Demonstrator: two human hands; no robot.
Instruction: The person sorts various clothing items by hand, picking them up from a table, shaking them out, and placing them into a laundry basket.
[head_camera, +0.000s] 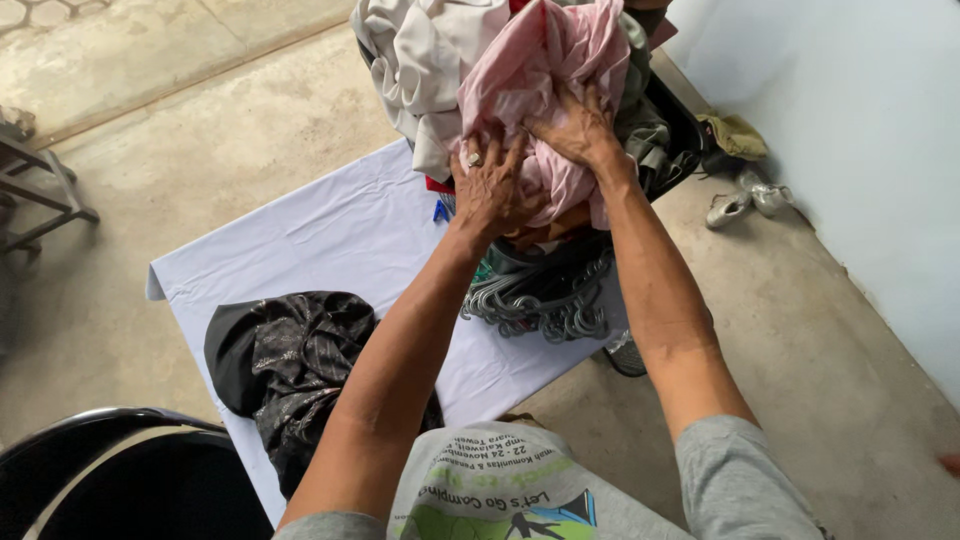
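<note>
Both my hands reach into a heap of clothes in a dark basket (676, 118). My left hand (490, 185), with a ring on one finger, grips the lower part of a pink garment (545, 75). My right hand (578, 128) clutches the same pink garment a little higher. A beige-white garment (420, 60) lies in the heap to the left of it, and an olive-grey one (645, 135) to the right. Below the heap lies a bundle of grey wire hangers (540, 305).
A white sheet (320, 235) is spread on the concrete floor, with a crumpled black patterned garment (290, 365) on it. A black round container (120, 480) stands at the bottom left, a metal frame (40, 190) at the left edge. Shoes (745, 195) lie by the pale wall.
</note>
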